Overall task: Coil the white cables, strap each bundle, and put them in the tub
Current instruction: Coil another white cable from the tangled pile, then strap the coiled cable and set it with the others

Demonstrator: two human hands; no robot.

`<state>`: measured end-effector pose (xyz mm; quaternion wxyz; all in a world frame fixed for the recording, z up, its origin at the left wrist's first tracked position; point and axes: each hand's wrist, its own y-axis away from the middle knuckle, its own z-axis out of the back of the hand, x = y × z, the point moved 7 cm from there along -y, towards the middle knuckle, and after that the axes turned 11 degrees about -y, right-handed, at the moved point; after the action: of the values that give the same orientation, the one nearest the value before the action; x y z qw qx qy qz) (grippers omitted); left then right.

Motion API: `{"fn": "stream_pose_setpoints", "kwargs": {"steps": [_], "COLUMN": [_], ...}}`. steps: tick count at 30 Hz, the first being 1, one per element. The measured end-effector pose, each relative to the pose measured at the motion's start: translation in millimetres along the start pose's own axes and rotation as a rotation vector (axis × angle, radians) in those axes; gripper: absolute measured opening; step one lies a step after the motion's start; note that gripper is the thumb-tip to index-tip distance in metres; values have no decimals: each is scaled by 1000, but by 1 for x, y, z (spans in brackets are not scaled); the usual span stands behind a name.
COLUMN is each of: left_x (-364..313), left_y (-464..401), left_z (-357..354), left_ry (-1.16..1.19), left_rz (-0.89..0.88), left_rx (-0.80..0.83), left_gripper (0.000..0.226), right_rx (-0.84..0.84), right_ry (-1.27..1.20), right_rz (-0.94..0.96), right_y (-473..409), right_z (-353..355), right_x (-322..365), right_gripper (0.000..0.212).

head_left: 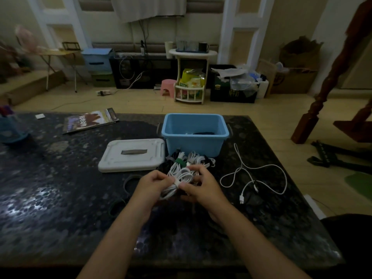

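Hands meet over the dark speckled stone table (pixel 60 198): the left hand (pixel 150 184) and right hand (pixel 198 187) each pinch a coiled white cable bundle (pixel 179 176) at its pale strap (pixel 176 181). Just beyond lie more strapped white coils (pixel 196 158), touching the open blue plastic tub (pixel 194 133), its white lid (pixel 131 155) beside it. One loose white cable (pixel 253 176) sprawls right of the hands.

1. Both bare forearms reach forward from the near edge of the table, converging toward its middle.
2. The left hand (pixel 153 183) has its fingers curled, pinching the coiled white cable bundle (pixel 179 177).
3. The right hand (pixel 198 185) curls around the same bundle, thumb against thumb.
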<state>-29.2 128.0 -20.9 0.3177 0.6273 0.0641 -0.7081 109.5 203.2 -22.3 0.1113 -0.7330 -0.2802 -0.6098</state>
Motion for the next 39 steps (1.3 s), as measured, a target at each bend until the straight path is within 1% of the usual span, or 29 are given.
{"fn": "stream_pose_setpoints", "kwargs": {"steps": [2, 4, 7, 9, 10, 12, 14, 16, 18, 19, 21, 22, 23, 26, 28, 30, 34, 36, 37, 39], "left_x": [-2, -3, 3, 9, 12, 16, 19, 26, 34, 38, 41, 42, 42, 34, 27, 19, -6, -18, -22, -30], "left_y": [-7, -11, -10, -6, -5, -4, -9, -14, -20, -22, -23, -23, -22, -19, -15, -10, 6, 16, 20, 29], "left_z": [6, 5, -3, -12, -15, -14, -6, 1, 4, 6, 8, 9, 10, 9, 9, 11, 17, 17, 17, 15], "left_ry": [-301, -493, -606, -711, -788, -876, -873, -859, -849, -862, -885, -892, -910, -928, -894, -873, -838, -830, -826, -797], "left_rz": [-129, -206, -193, -189, -193, -206, -193, -150, -108, -94, -93, -99, -110, -166, -182, -203, -281, -335, -363, -398], "left_rx": [-105, -124, 2, 102, 110, 39, -54, -80, -69, -64, -69, -79, -94, -132, -129, -121, -137, -141, -133, -102], "left_gripper": [15, 22, 27, 27, 27, 29, 31, 37, 43, 42, 28, 18, 13, 33, 36, 35, 38, 34, 31, 26], "right_rx": [-23, -85, -183, -210, -212, -202, -187, -133, -49, -19, 1, 2, 5, 5, 24, 84, 245, 269, 253, 183], "right_ry": [-75, -29, 131, 330, 422, 493, 484, 448, 416, 432, 531, 584, 644, 911, 1042, 1156, 1367, 1519, 1564, 1564], "right_rz": [-29, -23, -3, 43, 58, 74, 70, 38, 3, -1, 35, 48, 57, 99, 97, 28, -163, -183, -180, -158], "right_y": [0, -5, -16, -21, -21, -22, -25, -29, -30, -29, -24, -21, -18, -7, 3, 12, 31, 40, 42, 45], "right_z": [-1, 2, 7, 4, 1, -6, -11, -14, -17, -17, -12, -6, 0, 19, 29, 39, 55, 59, 62, 70], "right_x": [-4, -7, -14, -16, -16, -21, -25, -28, -29, -29, -21, -16, -11, 6, 13, 14, 0, -5, -7, -6], "right_gripper": [44, 43, 38, 36, 36, 34, 28, 21, 29, 34, 38, 37, 34, 20, 16, 27, 62, 69, 71, 68]}}
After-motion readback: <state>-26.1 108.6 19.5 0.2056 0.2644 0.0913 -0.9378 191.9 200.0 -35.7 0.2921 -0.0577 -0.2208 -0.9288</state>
